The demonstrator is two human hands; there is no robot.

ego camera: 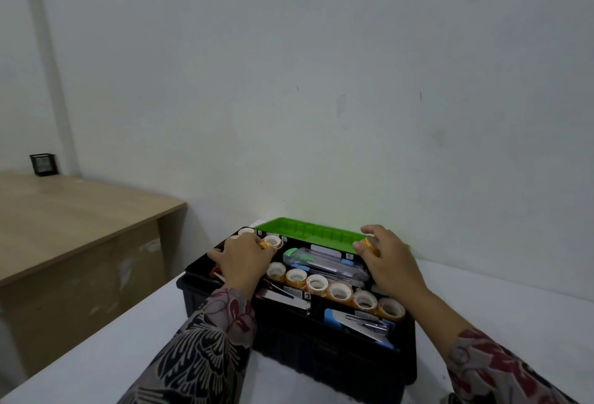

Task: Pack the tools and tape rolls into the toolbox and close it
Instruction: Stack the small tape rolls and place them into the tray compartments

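Two small orange tape rolls are gripped over the open black plastic toolbox (321, 350): left hand (242, 260) pinches one roll (265, 245), right hand (384, 263) curls round the other roll (369, 243); six more rolls (340, 291) lie just nearer than both grips.

long patterned floral sleeves (209, 339)

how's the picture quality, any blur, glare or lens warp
Head view: dim, flat, cool light, no glare on the toolbox; head view: the left hand and right hand, each gripping a tape roll, look slightly soft; head view: the wall corner at left leans, wide-angle warp.
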